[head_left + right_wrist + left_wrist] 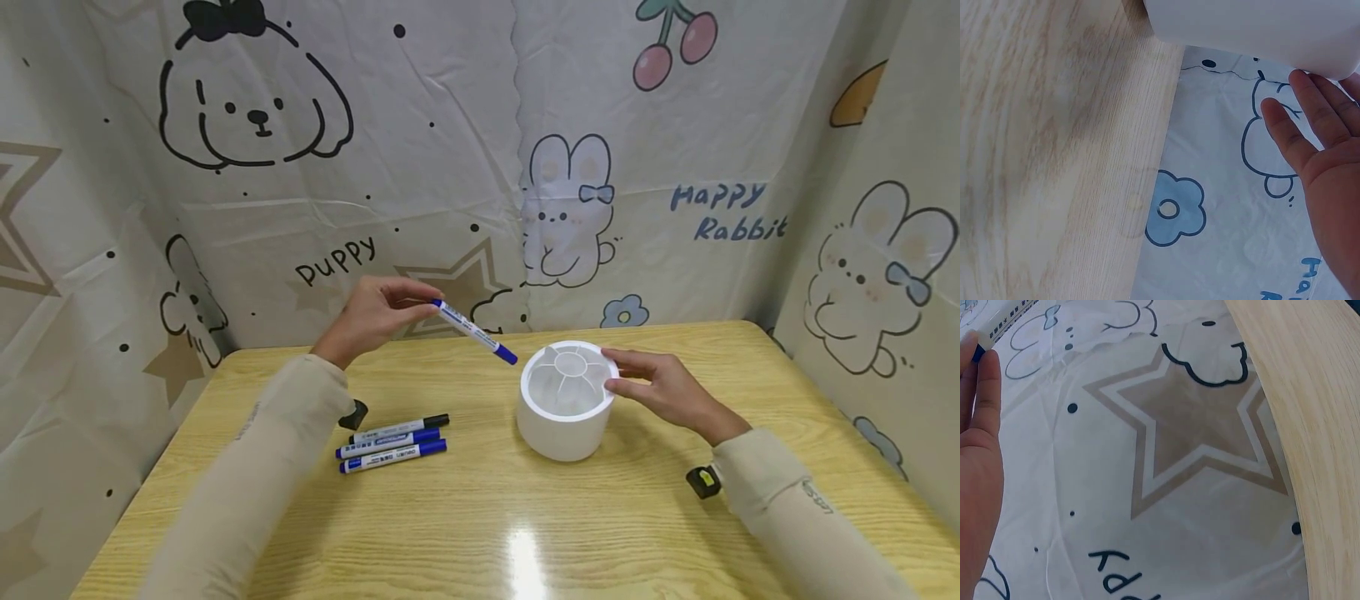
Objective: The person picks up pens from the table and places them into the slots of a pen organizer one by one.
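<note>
My left hand (382, 308) pinches a white marker (472, 331) by its blue end, between thumb and fingertips. The marker slants down to the right, its blue cap near the rim of a round white pen holder (564, 437). Divided inside into several compartments around a central ring, the holder stands upright on the table. At its right side, my right hand (663, 387) has its fingers extended against the rim. In the right wrist view the fingertips meet the holder's wall (1254, 28), while the thumb stands a little off it. Part of the held marker (1013, 325) shows in the left wrist view.
Left of the holder lie three more markers side by side: one with a black cap (401, 429), two with blue caps, the nearest (393, 456) in front. The wooden table (465, 533) ends at a printed cloth (450, 192) hanging behind and at both sides.
</note>
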The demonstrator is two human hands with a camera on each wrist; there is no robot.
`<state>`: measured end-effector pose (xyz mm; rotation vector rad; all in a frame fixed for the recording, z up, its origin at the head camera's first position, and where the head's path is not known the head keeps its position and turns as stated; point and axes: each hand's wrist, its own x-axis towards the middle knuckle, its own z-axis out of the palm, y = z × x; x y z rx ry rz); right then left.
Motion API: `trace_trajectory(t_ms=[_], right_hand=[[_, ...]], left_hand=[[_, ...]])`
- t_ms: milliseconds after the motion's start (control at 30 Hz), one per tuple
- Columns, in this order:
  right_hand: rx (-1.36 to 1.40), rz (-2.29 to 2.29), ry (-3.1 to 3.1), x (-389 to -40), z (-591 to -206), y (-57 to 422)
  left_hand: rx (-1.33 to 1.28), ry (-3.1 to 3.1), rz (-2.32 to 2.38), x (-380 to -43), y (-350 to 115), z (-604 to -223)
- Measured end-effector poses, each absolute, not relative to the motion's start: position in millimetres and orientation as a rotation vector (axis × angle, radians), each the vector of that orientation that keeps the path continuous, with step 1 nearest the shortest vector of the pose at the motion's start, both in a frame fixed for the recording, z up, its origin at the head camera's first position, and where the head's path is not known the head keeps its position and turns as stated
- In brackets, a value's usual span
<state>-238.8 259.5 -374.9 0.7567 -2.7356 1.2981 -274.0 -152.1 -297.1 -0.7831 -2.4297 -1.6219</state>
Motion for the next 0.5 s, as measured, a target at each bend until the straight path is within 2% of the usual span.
trace_trajectory(t_ms=[500], right_hand=[[0.762, 1.294, -2.726, -239.9, -377.7, 259.6]], left_hand=[[-0.957, -2.381, -1.642, -280.1, -117.4, -297.8]])
